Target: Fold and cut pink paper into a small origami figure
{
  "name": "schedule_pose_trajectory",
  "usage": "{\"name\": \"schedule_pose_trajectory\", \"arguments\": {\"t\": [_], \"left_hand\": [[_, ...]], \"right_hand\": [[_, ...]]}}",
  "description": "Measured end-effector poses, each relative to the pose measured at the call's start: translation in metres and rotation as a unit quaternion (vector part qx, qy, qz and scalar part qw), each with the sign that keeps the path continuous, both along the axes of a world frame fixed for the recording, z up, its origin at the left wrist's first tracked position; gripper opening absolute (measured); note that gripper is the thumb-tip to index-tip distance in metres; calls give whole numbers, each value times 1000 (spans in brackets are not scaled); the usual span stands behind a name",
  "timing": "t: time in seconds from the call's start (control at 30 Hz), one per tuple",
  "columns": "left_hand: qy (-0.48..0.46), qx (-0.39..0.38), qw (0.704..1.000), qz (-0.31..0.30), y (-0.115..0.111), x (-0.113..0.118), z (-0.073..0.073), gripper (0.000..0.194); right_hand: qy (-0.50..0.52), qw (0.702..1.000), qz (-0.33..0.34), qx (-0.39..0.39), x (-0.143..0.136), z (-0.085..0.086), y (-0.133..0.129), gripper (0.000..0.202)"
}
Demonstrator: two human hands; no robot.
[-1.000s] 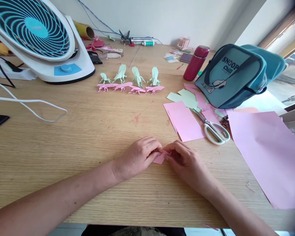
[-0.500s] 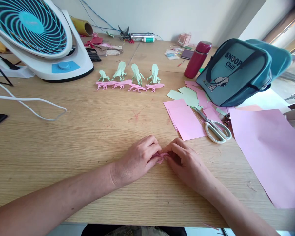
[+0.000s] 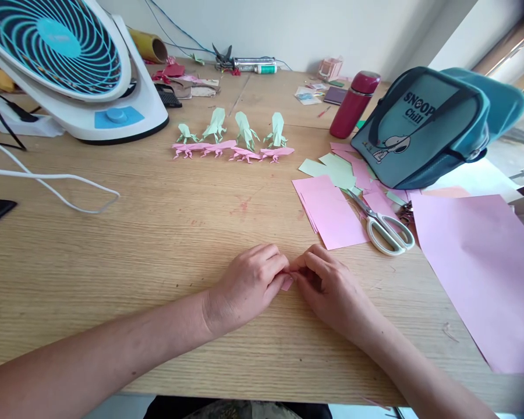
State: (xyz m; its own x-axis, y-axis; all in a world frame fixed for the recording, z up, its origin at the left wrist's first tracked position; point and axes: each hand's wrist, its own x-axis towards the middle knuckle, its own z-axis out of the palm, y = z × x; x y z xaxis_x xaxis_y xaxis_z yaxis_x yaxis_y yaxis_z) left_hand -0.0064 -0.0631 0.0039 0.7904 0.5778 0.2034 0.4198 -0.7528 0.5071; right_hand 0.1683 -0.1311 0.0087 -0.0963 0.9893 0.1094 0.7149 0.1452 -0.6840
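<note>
- The left hand (image 3: pixel 248 285) and right hand (image 3: pixel 327 288) meet fingertip to fingertip, both pinched shut on a small pink paper piece (image 3: pixel 287 283), pressed low on the tabletop (image 3: pixel 157 233), probably to sharpen a crease.
- The piece lies just nearer than the pink paper stack (image 3: pixel 329 212); scissors (image 3: pixel 384 224) rest right of that stack, within reach.

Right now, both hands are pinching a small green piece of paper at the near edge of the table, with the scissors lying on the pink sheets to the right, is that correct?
Not quite: the small piece of paper is pink, not green, as the head view shows. The left hand and right hand pinch it together on the table, and the scissors do lie on the pink sheets to the right.
</note>
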Motion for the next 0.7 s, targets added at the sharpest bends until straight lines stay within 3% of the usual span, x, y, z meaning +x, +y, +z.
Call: {"name": "schedule_pose_trajectory", "arguments": {"t": [0.3, 0.7], "left_hand": [[40, 18, 998, 42, 0, 9, -1, 14], [-9, 24, 1000, 9, -1, 4, -1, 13]], "right_hand": [[-15, 1000, 0, -21, 5, -2, 6, 19], [-31, 999, 28, -9, 8, 2, 5, 15]]}}
